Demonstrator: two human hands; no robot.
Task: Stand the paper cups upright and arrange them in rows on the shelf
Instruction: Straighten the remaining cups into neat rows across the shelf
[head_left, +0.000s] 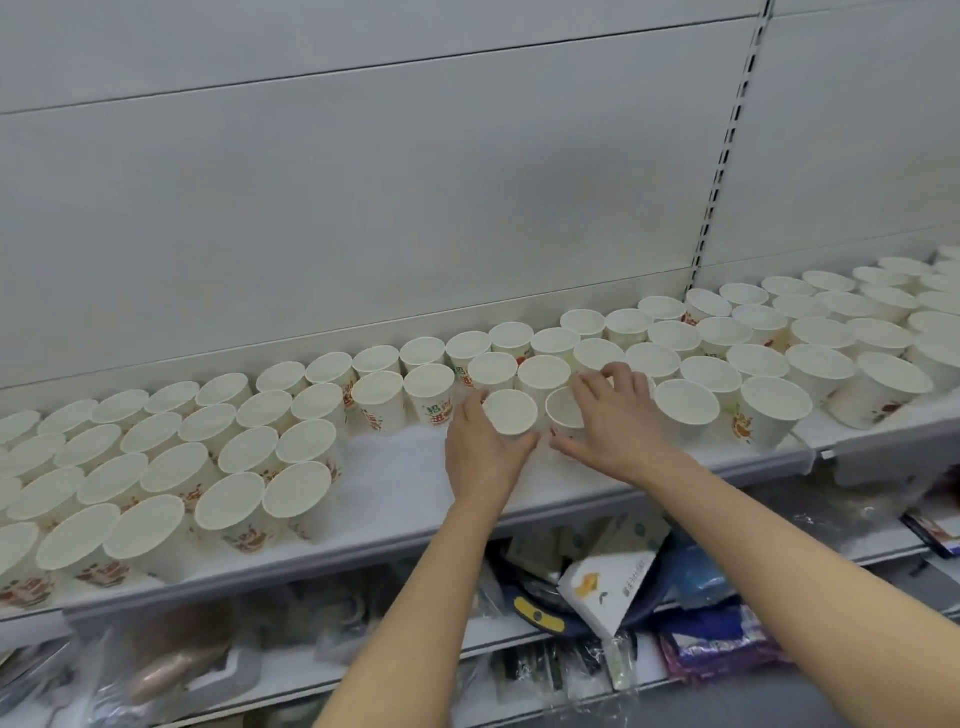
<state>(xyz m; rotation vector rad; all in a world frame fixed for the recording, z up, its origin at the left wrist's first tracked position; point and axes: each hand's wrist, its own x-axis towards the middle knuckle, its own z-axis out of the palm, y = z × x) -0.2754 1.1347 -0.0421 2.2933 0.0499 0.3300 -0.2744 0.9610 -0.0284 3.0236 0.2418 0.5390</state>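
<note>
Several white paper cups with red and green print stand upright in rows along the white shelf (395, 467). My left hand (480, 449) grips one upright cup (511, 410) at the middle of the shelf, fingers and thumb wrapped round its side. My right hand (615, 415) holds the neighbouring cup (563, 408) just to its right, fingers curled over its rim and side. Both cups stand in front of the back rows. A block of cups (156, 467) fills the left part, another block (779, 358) the right.
A bare strip of shelf lies between the left block and my hands. The grey back panel rises behind the cups, with a slotted upright post (727, 156) at right. The lower shelf holds packaged goods, among them a white box (608, 584).
</note>
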